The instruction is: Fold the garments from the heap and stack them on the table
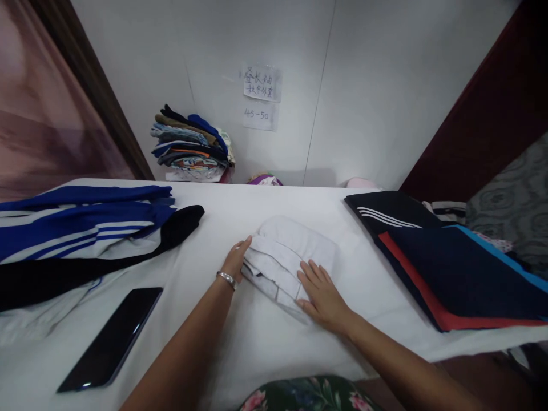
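Observation:
A pale grey-white garment point(295, 245), folded into a compact bundle, lies on the white-covered table in front of me. At its left edge is my left hand point(236, 258), wearing a silver bracelet point(227, 279). That hand is closed on the cloth edge, with most of its fingers hidden. My right hand point(325, 298) rests palm down on the right front part of the bundle, its fingers stretched out. Layered fabric edges show along the near left side of the garment. I cannot make out which type of garment it is.
Blue, white and black clothes point(81, 228) are heaped on the left. A dark phone point(113, 337) lies near them. Folded dark garments point(462, 274) are stacked on the right. More folded clothes point(192, 142) stand against the wall, which bears handwritten paper notes point(261, 85).

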Demonstrator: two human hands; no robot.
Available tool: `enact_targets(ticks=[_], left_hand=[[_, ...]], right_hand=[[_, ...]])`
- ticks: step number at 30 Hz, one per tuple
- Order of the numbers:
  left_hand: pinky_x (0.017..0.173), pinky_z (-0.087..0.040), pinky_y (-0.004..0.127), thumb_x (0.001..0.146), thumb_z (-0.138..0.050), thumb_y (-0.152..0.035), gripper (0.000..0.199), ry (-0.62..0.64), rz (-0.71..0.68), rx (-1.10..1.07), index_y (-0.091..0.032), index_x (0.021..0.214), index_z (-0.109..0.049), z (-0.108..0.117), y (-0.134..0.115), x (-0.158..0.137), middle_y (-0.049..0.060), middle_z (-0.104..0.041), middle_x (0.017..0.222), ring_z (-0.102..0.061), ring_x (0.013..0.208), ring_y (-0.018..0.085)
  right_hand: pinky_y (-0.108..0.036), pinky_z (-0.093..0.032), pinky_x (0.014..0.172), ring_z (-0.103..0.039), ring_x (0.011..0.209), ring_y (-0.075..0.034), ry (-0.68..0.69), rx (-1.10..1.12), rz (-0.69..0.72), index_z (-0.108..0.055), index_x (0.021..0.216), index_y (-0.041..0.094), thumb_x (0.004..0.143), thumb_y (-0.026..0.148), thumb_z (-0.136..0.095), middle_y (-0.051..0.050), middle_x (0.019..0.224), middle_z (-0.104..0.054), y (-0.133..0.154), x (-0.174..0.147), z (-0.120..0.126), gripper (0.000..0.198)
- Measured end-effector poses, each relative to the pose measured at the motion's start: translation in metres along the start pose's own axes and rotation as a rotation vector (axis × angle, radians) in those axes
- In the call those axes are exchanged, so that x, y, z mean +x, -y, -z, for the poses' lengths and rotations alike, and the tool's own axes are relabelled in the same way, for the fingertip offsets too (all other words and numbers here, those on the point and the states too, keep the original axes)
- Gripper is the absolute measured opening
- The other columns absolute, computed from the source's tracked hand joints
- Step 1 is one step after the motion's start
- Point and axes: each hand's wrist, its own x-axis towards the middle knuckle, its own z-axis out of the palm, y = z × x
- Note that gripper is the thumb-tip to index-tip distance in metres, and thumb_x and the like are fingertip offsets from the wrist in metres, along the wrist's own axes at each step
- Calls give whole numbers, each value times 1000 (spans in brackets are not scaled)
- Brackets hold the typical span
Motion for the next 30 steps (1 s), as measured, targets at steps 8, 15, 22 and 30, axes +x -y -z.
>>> enact_targets(ticks=[8,15,22,30], left_hand=[[64,-55,36,70,-66,-62,51,28,301,121,-16,89,-70,15,-28,32,10,-73,77,-69,75,28],[74,-57,40,58,-83,-41,39,176,299,263,-15,84,-72,3,-28,32,16,-75,88,-70,88,32],[79,-57,42,61,-80,-36,31,348,411,135,-18,85,-73,18,-10,-3,14,-75,90,-69,93,33],[90,-52,41,68,-77,-39,42,419,480,-336,-25,105,-65,-58,49,-122,14,-65,122,-63,111,30]], right_hand=[[-53,-15,120,-28,142,-25,-238,434,-198,-53,132,39,90,36,-56,3,151,-38,8,-57,-8,42],[-49,-47,102,-48,129,-29,-359,1276,-814,-23,148,35,76,44,-72,-7,145,-47,7,-50,2,88],[-42,-46,100,-58,116,-27,-310,1237,-603,-46,137,31,66,25,-76,-4,124,-65,4,-15,31,77],[-31,-53,83,-68,87,-18,-17,899,-472,-54,132,18,56,5,-66,-4,105,-73,-77,58,118,79]])
